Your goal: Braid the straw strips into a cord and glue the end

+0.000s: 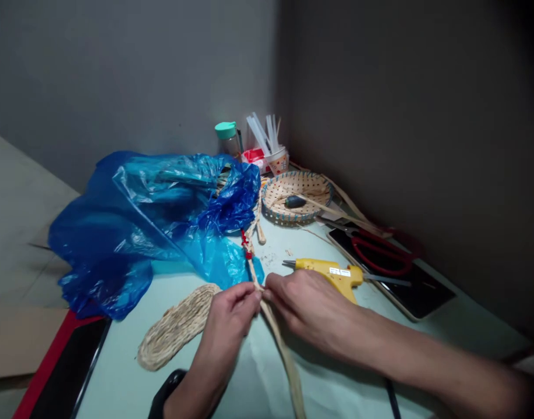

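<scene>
A pale, flat strand of straw-like fibre (280, 343) runs from the table's near edge up between my hands. Beyond my fingers it continues as a thin braid toward a red tie (248, 255). My left hand (232, 314) pinches the strand from the left with thumb and forefinger. From the right, my right hand (304, 299) pinches it at nearly the same spot, its fingertips partly hidden. An oval sole-shaped woven piece (177, 329) lies left of my left hand. Just behind my right hand rests a yellow glue gun (328, 272).
A crumpled blue plastic bag (162, 203) covers the back left. At the back stand a woven basket (297, 195) holding a dark spool (295, 201), a cup of glue sticks (277, 161) and a green-lidded jar (226, 138). Red-handled scissors (380, 256) lie on a phone (415, 288) at right.
</scene>
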Demonstrator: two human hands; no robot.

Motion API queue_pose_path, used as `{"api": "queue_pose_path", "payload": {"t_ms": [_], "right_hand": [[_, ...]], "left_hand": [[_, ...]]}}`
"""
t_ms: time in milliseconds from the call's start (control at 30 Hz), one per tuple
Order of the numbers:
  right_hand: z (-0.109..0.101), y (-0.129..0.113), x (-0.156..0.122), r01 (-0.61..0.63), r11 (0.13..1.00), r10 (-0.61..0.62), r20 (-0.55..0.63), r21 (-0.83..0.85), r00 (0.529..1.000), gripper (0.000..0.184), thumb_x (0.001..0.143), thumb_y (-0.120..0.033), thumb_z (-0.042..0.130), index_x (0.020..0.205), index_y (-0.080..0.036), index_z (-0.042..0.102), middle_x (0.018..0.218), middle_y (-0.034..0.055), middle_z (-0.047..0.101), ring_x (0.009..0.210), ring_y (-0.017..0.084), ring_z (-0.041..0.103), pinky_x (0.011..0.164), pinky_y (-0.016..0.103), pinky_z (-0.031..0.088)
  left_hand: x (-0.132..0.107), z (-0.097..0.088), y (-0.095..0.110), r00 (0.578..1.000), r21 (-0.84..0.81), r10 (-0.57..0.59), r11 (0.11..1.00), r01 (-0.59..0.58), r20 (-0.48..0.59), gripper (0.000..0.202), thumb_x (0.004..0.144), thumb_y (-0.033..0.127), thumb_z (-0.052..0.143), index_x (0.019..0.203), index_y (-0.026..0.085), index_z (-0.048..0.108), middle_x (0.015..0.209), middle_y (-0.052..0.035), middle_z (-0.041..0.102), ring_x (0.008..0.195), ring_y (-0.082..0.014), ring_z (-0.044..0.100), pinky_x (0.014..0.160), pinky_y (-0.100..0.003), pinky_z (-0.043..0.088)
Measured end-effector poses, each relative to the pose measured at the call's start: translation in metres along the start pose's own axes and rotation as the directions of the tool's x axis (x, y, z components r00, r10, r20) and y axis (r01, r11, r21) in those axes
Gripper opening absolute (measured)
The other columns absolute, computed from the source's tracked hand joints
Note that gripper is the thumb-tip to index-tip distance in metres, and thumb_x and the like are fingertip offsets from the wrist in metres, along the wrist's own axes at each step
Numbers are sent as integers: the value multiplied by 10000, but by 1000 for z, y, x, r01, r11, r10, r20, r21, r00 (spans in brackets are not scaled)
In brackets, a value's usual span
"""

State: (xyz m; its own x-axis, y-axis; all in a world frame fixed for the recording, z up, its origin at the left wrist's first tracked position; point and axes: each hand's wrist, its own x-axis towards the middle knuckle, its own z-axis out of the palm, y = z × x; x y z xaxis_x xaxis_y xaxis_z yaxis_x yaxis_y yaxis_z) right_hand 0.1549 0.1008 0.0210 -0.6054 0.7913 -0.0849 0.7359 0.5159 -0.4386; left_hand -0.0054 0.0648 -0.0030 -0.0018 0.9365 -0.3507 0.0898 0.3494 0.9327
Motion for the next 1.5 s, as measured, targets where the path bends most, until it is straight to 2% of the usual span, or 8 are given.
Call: {"api": "queue_pose_path", "payload": {"t_ms": [133, 433, 667, 800, 1000, 1133, 1267, 1500], "right_hand": [[4, 2, -5, 104, 985, -118, -98, -139, 988, 192, 904, -210, 396, 818, -185, 566, 616, 51, 620, 469, 142, 468, 492, 318, 135], [-8, 2, -7, 156, 977, -175, -129, -148, 976, 283, 948, -275, 339, 808, -181, 565, 598, 53, 623, 446, 144, 492, 462, 307, 149], [-16, 2, -7, 120, 990, -124, -52, -78, 991, 312, 942, -295, 353, 806, -178, 608, 666, 65, 655, 537, 155, 570, 460, 273, 180], [-39, 4, -7, 61, 993, -60, 11, -99, 998, 210, 889, -240, 438, 836, -192, 635, 719, 59, 672, 577, 149, 561, 481, 261, 202], [-87, 53, 17, -244, 894, 121, -319, -377, 940, 250, 949, -251, 384, 941, -167, 620, 903, 103, 683, 744, 172, 601, 588, 257, 308], [-88, 98, 41, -358, 838, 211, -361, -411, 908, 263, 917, -249, 451, 983, -68, 630, 966, 220, 663, 828, 263, 615, 594, 295, 306], [-80, 118, 51, -393, 817, 245, -363, -421, 899, 254, 905, -183, 440, 942, -63, 661, 914, 206, 675, 804, 242, 620, 610, 295, 321], [-80, 114, 51, -312, 847, 138, -388, -431, 911, 280, 929, -235, 425, 892, -105, 670, 927, 165, 661, 861, 235, 586, 643, 294, 333]], "left_hand": [[0, 2, -2, 995, -78, -57, 996, 50, -78, 303, 747, 430, 677, 787, 135, 617, 582, 49, 431, 475, -58, 284, 447, -207, 167], [1, 2, -2, 993, -295, -115, 950, 105, -17, 387, 645, 462, 778, 744, 143, 583, 543, 82, 392, 431, -12, 162, 428, -188, 81], [7, -1, -14, 997, -142, -51, 989, 44, -49, 379, 691, 518, 716, 766, 164, 606, 434, 104, 274, 412, -44, 179, 435, -210, 76], [9, -2, -15, 998, -107, -20, 994, 14, -63, 413, 694, 544, 694, 812, 151, 639, 401, 106, 271, 390, -44, 171, 432, -216, 58], [1, 2, -4, 995, -52, 14, 998, -19, -99, 376, 752, 498, 660, 854, 137, 668, 417, 94, 293, 415, -55, 201, 429, -206, 102], [-2, 5, 0, 996, -62, 19, 998, -25, -91, 356, 774, 463, 656, 889, 127, 678, 465, 88, 297, 445, -60, 209, 434, -208, 108], [-2, 6, 1, 997, -71, -1, 997, -5, -74, 359, 794, 453, 638, 916, 118, 677, 461, 92, 287, 445, -62, 196, 431, -213, 109], [-2, 5, 1, 999, -102, -7, 995, 1, -50, 337, 798, 442, 639, 894, 121, 671, 478, 90, 287, 449, -58, 188, 439, -218, 99]]}}
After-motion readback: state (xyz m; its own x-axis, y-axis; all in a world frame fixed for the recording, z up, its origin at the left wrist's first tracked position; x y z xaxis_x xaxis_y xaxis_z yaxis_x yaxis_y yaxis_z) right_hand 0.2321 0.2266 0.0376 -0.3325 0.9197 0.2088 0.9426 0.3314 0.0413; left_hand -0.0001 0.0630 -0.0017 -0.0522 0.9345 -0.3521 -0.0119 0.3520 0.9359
